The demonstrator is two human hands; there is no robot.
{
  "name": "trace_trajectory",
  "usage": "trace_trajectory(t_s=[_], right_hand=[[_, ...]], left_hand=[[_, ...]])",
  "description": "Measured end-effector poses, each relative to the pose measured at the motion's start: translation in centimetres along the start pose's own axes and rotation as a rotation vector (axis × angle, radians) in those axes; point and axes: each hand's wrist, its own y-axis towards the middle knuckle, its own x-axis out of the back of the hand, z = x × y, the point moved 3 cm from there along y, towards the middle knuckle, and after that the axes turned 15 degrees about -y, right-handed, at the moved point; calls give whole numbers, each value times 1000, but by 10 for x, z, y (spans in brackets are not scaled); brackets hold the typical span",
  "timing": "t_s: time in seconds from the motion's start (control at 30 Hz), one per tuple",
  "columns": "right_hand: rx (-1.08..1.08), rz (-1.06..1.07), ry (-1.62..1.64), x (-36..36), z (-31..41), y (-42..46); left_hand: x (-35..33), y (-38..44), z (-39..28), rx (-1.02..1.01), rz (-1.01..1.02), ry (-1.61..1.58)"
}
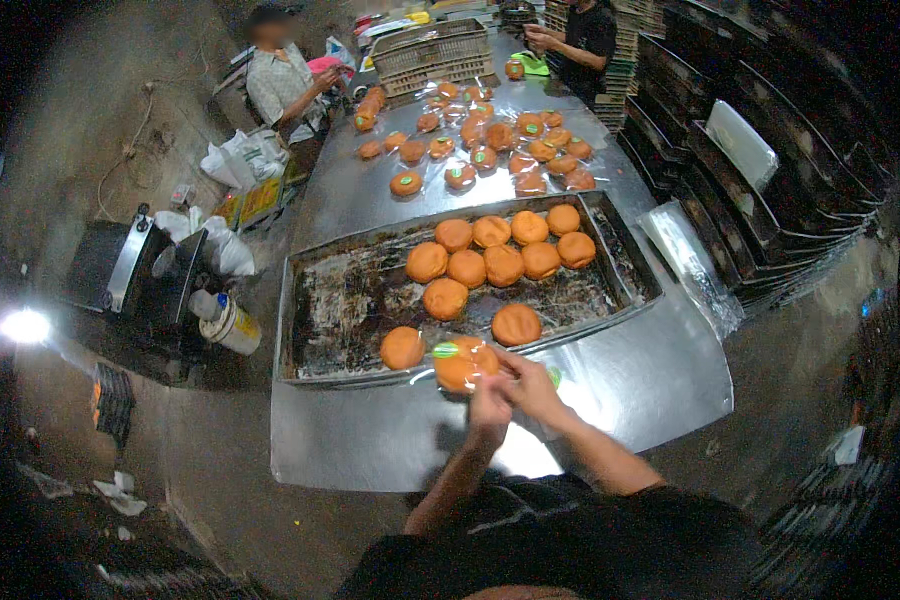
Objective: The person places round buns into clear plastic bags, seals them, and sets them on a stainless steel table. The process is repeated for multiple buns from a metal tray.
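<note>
A round brown bun in a clear plastic bag with a green label (461,365) is held over the near edge of a dark metal baking tray (330,322). My left hand (490,409) and my right hand (529,388) meet at the bag's near right end, fingers pinched together on the plastic. Fingers hide the exact closure of the bag. Bare buns lie in the tray: several in a cluster (504,265) towards the back right, one bun (516,324) just beyond my hands and another (403,348) to the left. A second green label (554,376) shows beside my right hand.
Bagged buns (484,157) cover the metal table (345,442) behind the tray. Clear plastic bags (694,262) lie at the right edge. Stacked dark trays (720,172) stand right. A plastic crate (431,56) and two people (281,82) are farther back. A bucket (232,326) stands left.
</note>
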Motion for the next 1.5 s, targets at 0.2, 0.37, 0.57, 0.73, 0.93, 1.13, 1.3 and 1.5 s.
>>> trace_trajectory(t_s=[0.2,0.37,0.57,0.73,0.93,1.13,1.3,1.5], right_hand=[[112,-291,-245,97,51,110],[367,-314,-250,61,17,45],[-344,391,19,7,-53,-141],[-553,270,-82,8,-38,-131],[-780,-30,-355,-10,-37,-176],[-845,-221,1005,34,-41,-91],[-335,-133,1739,31,-17,-21],[-168,408,633,15,-62,34]], left_hand=[[25,-25,89,-84,618,1701],[66,4,104,344,561,1793],[63,18,57,352,421,1260],[23,8,39,575,668,1234],[19,-15,47,528,472,1282],[-52,-15,32,78,653,954],[-37,40,29,76,-26,193],[43,73,-19,-94,-298,80]])
